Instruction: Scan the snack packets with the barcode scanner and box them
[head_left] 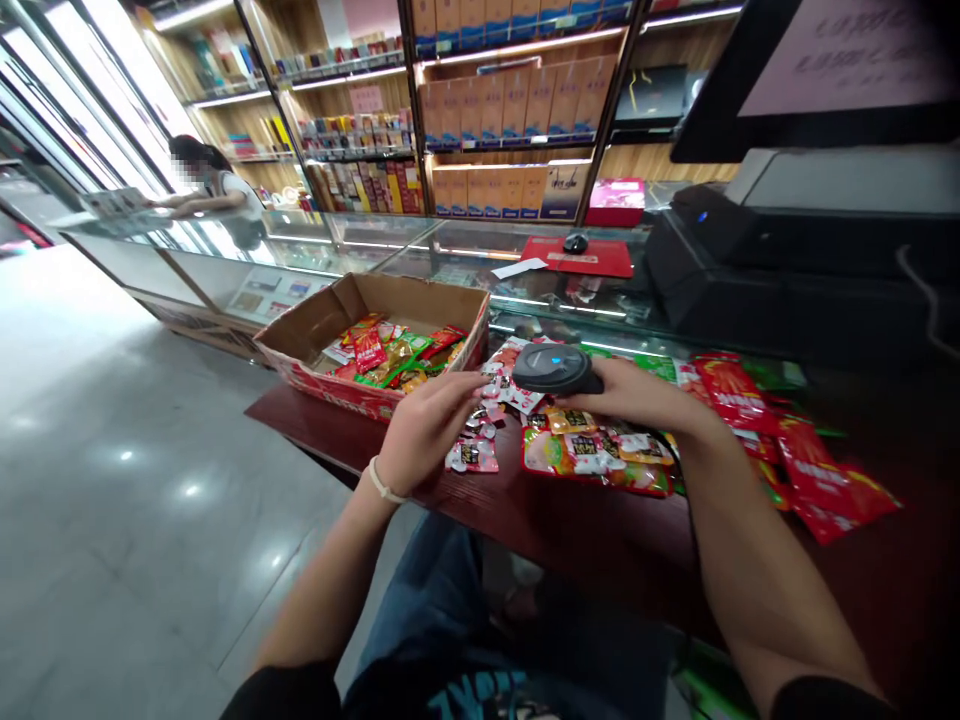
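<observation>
The right hand (637,393) grips a black barcode scanner (553,368), its head directed toward the left hand (431,420). The left hand is bent over small snack packets (474,456), fingers near the scanner head; whether it grasps a packet cannot be told. A pale band (382,484) encircles the left wrist. Multicolored packs (589,455) lie below the right hand; red packets (810,462) lie to its right, all on the dark red tabletop (551,515). An open cardboard box (420,297), containing further packets, stands beyond and left of the left hand. Farther beyond the right hand, a computer mouse (575,243) rests on a red mat (619,262).
</observation>
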